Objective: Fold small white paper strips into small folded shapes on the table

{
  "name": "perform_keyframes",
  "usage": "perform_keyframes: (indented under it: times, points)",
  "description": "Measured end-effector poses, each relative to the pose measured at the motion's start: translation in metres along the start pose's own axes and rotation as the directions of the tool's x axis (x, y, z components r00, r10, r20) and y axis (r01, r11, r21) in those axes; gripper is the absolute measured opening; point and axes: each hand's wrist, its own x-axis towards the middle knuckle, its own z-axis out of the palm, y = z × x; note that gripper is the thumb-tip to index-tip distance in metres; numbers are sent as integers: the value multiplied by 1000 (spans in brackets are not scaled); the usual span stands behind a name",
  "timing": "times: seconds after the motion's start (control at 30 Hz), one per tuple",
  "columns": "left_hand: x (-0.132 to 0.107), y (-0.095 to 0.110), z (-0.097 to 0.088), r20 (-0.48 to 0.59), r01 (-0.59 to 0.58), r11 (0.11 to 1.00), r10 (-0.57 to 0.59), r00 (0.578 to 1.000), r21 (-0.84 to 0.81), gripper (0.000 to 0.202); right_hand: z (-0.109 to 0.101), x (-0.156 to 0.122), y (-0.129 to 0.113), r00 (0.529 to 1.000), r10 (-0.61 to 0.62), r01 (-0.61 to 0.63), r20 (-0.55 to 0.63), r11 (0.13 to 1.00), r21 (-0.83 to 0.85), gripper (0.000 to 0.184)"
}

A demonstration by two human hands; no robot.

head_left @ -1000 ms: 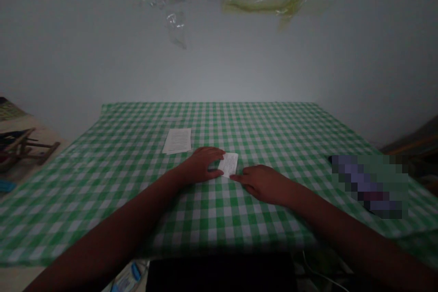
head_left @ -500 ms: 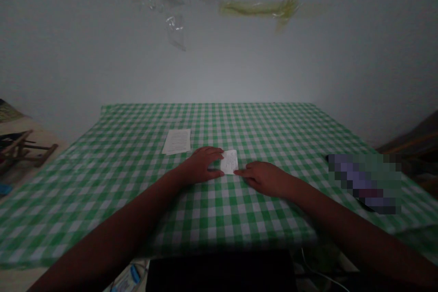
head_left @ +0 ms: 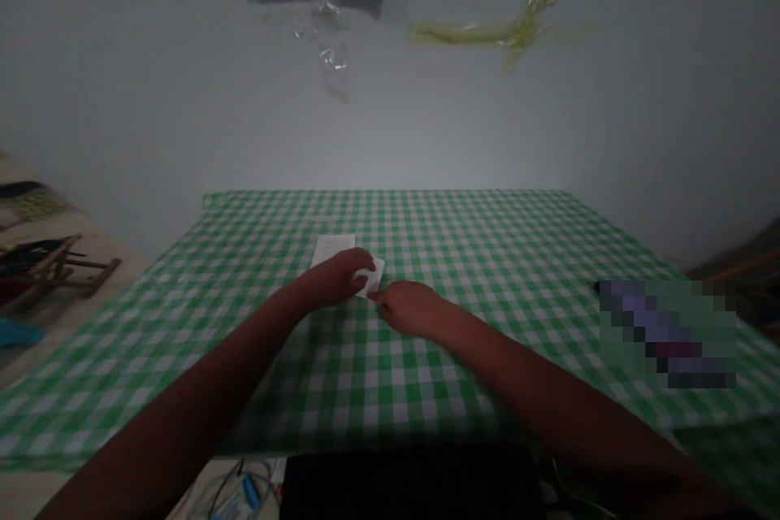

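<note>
A small white paper slip (head_left: 373, 276) is between my hands, turned at an angle. My left hand (head_left: 338, 276) holds its left side, fingers curved over the upper part and thumb lower down, with a gap between them. At the slip's lower right corner, my right hand (head_left: 411, 307) pinches the paper with its fingertips. A larger printed sheet (head_left: 334, 242) lies just behind my left hand, which covers its lower part. Whether the slip touches that sheet is hidden.
A green and white checked cloth (head_left: 475, 244) covers the table. At the right lies a dark, purplish object (head_left: 658, 325), blurred by pixelation. A wall (head_left: 463, 122) with taped papers rises behind. Wooden furniture (head_left: 79, 276) stands on the floor at left, and cables (head_left: 244, 475) lie below the front edge.
Both hands have moved left in view with the small slip, bringing it close to the larger sheet. The slip has turned to a slant. The view has shifted slightly.
</note>
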Motion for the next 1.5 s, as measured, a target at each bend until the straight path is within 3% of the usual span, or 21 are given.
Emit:
perform_keyframes:
  times: [0.1,0.2,0.4,0.63,0.8,1.03,1.13,1.27,1.37,1.5]
  points:
    - [0,-5,0,-65,57,998,-58,996,-15,27,7,20,-21,998,51,-51,-32,999,-16,34]
    - [-1,-8,9,-65,68,997,-69,996,-21,29,13,23,-30,994,94,-97,-63,994,-43,31]
    - [-9,-11,17,28,-27,998,29,999,-61,32,13,4,-24,994,81,-87,-78,993,-76,39]
    - [-14,-11,19,37,-17,998,19,999,-63,29,11,-14,-16,997,66,-70,-48,993,-96,48]
    - [-15,-10,19,48,-14,998,17,999,-62,29,16,-38,-15,996,65,-71,-59,992,-103,50]
    - [-12,4,23,55,-96,984,105,993,-151,29,40,-95,-15,981,53,-52,-187,999,11,38]
    - [-9,11,27,30,-113,974,121,992,-196,27,42,-105,-11,965,40,-30,-259,999,42,35]
    - [-6,16,33,29,-145,968,154,988,-205,23,21,-90,2,973,16,-23,-231,999,-28,34]
    - [-6,17,37,20,-153,971,159,987,-184,21,3,-69,17,983,-71,50,-167,990,-129,36]
    - [-8,14,40,-2,-142,978,144,990,-153,22,0,-47,35,984,-155,134,-89,970,-205,46]
